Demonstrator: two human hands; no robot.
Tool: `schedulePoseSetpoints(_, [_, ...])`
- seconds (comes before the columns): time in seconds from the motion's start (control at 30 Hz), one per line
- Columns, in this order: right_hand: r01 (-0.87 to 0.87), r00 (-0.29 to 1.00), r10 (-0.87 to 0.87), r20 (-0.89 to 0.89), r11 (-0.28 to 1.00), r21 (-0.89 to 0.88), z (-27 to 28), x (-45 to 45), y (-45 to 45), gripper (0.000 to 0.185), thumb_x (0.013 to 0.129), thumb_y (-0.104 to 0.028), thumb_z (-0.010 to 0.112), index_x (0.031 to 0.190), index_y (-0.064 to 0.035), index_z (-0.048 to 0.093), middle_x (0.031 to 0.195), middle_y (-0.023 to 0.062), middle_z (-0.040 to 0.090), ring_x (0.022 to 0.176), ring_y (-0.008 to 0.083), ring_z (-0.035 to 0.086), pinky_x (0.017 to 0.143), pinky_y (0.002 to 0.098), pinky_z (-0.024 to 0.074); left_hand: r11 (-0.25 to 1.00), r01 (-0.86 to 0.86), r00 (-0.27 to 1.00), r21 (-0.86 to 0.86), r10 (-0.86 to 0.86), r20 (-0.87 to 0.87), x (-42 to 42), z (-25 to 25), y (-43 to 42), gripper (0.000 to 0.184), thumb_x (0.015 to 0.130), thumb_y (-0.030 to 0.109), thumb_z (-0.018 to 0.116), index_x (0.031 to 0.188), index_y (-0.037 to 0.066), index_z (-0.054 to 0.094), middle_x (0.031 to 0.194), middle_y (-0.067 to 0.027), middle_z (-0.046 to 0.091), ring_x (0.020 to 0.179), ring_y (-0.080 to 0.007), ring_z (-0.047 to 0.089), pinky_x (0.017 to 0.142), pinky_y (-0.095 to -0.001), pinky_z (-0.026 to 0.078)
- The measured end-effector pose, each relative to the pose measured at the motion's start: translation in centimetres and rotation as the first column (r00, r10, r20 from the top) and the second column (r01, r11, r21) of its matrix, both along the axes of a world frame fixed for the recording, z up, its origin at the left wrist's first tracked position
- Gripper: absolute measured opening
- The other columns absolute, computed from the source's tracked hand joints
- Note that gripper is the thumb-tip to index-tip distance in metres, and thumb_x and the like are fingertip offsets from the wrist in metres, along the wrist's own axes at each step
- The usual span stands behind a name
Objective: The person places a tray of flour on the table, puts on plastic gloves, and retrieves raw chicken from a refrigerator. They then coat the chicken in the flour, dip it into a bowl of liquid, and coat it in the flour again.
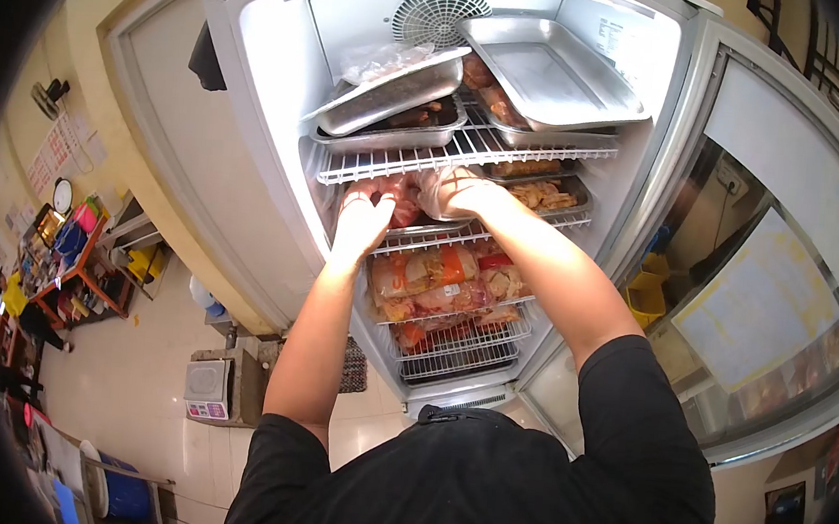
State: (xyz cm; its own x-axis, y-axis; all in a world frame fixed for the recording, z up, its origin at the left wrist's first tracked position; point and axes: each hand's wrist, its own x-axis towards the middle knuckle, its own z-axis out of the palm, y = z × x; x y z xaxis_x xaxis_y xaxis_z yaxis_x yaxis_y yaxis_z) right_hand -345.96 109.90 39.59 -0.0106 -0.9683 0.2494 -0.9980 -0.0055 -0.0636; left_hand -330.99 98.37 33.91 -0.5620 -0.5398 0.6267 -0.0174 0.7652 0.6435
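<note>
Pale floor tiles [155, 369] run up to a tall open fridge [282, 64], lit white inside. Metal trays [572, 72] crowd its top wire shelf [467, 153]. Just below, red meat [404, 202] sits between two bare hands. The left hand [365, 208] touches it, partly open, thumb apart; the right hand [453, 192] is bent just beside. Whether either grips, I cannot tell.
</note>
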Motion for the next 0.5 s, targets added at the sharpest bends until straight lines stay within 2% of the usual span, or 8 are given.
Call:
schedulePoseSetpoints(0.07, [0.103, 0.994, -0.094, -0.052, 0.972, 0.21, 1.5, 0.1, 0.3, 0.034, 0.082, -0.031, 0.054, 0.093, -0.0018, 0.066, 0.085, 0.0215, 0.065, 0.079, 0.0331, 0.065, 0.069, 0.0401, 0.0508, 0.982, -0.088, 0.996, -0.164, 0.092, 0.013, 0.2, 0.6, 1.4, 0.019, 0.078, 0.021, 0.063, 0.086, 0.004, 0.063, 0.084, -0.0158, 0.061, 0.082, -0.03, 0.06, 0.076, -0.0378, 0.047])
schedulePoseSetpoints(0.2, [-0.134, 0.985, 0.139, -0.105, 0.989, 0.06, -2.0, -3.2, -1.1, 0.021, 0.081, -0.02, 0.055, 0.073, -0.0047, 0.065, 0.062, 0.0105, 0.062, 0.051, 0.0214, 0.056, 0.047, 0.0309, 0.046, 0.987, -0.094, 0.994, -0.129, 0.1, 0.037, 0.3, 1.7, 3.1, 0.026, 0.076, 0.03, 0.066, 0.073, 0.005, 0.061, 0.075, -0.0119, 0.061, 0.078, -0.0273, 0.059, 0.072, -0.0373, 0.048])
schedulePoseSetpoints(0.23, [-0.13, 0.922, 0.165, -0.351, 0.984, 0.123, -1.8, -2.8, -0.7, 0.022, 0.081, -0.024, 0.056, 0.086, -0.0051, 0.066, 0.079, 0.0153, 0.063, 0.068, 0.0252, 0.06, 0.059, 0.0345, 0.0477, 0.99, -0.098, 0.993, -0.105, 0.104, 0.058, 0.3, 1.7, 3.3, 0.026, 0.076, 0.031, 0.067, 0.073, 0.005, 0.061, 0.075, -0.0123, 0.061, 0.077, -0.0275, 0.059, 0.071, -0.0373, 0.048])
schedulePoseSetpoints(0.3, [0.15, 0.984, -0.139, -0.113, 0.985, 0.088, -0.9, -0.6, 3.0, 0.029, 0.085, -0.027, 0.051, 0.103, -0.0072, 0.062, 0.097, 0.0158, 0.063, 0.086, 0.0249, 0.061, 0.074, 0.0345, 0.0478, 0.978, -0.096, 0.99, -0.186, 0.113, 0.083, 0.2, 1.7, 2.9, 0.025, 0.076, 0.032, 0.065, 0.073, 0.007, 0.063, 0.073, -0.0121, 0.061, 0.074, -0.0273, 0.06, 0.07, -0.0359, 0.048])
schedulePoseSetpoints(0.33, [0.285, 0.958, -0.286, 0.012, 0.956, 0.071, 0.2, 1.2, 5.2, 0.034, 0.087, -0.029, 0.049, 0.112, -0.0083, 0.061, 0.107, 0.016, 0.063, 0.096, 0.0247, 0.062, 0.082, 0.0344, 0.0479, 0.988, -0.154, 0.956, -0.028, 0.156, 0.248, 0.8, 3.4, 4.9, 0.027, 0.077, 0.032, 0.064, 0.075, 0.005, 0.064, 0.07, -0.0129, 0.064, 0.066, -0.0273, 0.064, 0.063, -0.0361, 0.051])
schedulePoseSetpoints(0.37, [0.226, 0.971, -0.233, 0.049, 0.966, 0.122, -0.8, -0.6, 3.6, 0.035, 0.087, -0.028, 0.048, 0.114, -0.0085, 0.059, 0.111, 0.016, 0.061, 0.1, 0.0247, 0.059, 0.085, 0.0344, 0.0463, 0.979, -0.199, 0.878, -0.031, 0.193, 0.437, 1.1, 4.5, 5.7, 0.03, 0.078, 0.034, 0.061, 0.072, 0.005, 0.065, 0.065, -0.012, 0.064, 0.061, -0.0268, 0.064, 0.061, -0.0358, 0.052])
schedulePoseSetpoints(0.43, [0.094, 0.993, -0.108, 0.038, 0.962, 0.256, -2.7, -3.0, -0.1, 0.036, 0.087, -0.027, 0.046, 0.117, -0.009, 0.056, 0.119, 0.0159, 0.056, 0.108, 0.0247, 0.054, 0.091, 0.0342, 0.043, 0.949, -0.051, 0.979, -0.312, 0.109, 0.173, 1.6, 1.3, 3.0, 0.031, 0.08, 0.035, 0.058, 0.081, 0.005, 0.065, 0.077, -0.0129, 0.064, 0.074, -0.027, 0.064, 0.07, -0.0374, 0.051])
schedulePoseSetpoints(0.5, [0.179, 0.983, -0.154, -0.095, 0.902, 0.393, -3.2, -4.4, -3.0, 0.038, 0.088, -0.026, 0.044, 0.121, -0.0094, 0.053, 0.126, 0.0158, 0.051, 0.117, 0.0246, 0.048, 0.096, 0.0341, 0.0398, 0.981, -0.141, 0.95, -0.135, 0.173, 0.26, 2.6, 3.0, 4.1, 0.033, 0.082, 0.034, 0.057, 0.094, 0.005, 0.063, 0.092, -0.0149, 0.063, 0.087, -0.03, 0.061, 0.079, -0.041, 0.048])
